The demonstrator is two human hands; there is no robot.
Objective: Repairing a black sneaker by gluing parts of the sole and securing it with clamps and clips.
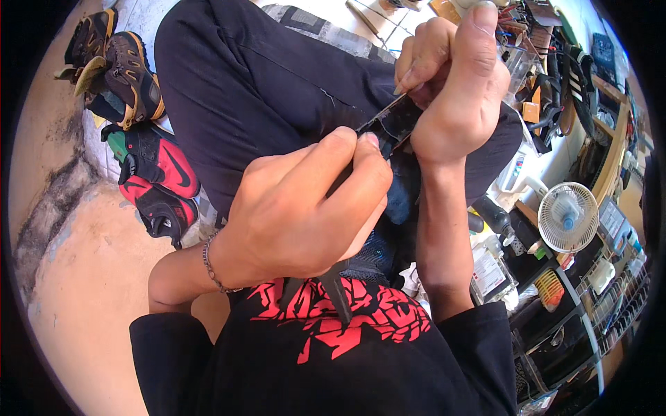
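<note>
A dark, thin, flat piece with a glossy face (397, 123) is stretched between my two hands above my lap; I cannot make out its kind. My left hand (312, 204) is closed, pinching the piece's near end between thumb and fingers. Two dark narrow legs of a tool (336, 297) stick out below that palm; the rest of the tool is hidden by the hand. Farther off, my right hand (454, 90) closes on the piece's other end with curled fingers, its thumb stretched upward. Dark blue cloth (399, 197) shows below the hands.
Brown-and-black shoes (135, 76) and red-and-black sneakers (170, 163) lie to the left by a stained wall. On the right stand a small white fan (567, 217), a dark spray bottle (494, 215) and a wire rack (628, 305). A striped black shoe (579, 87) lies among clutter.
</note>
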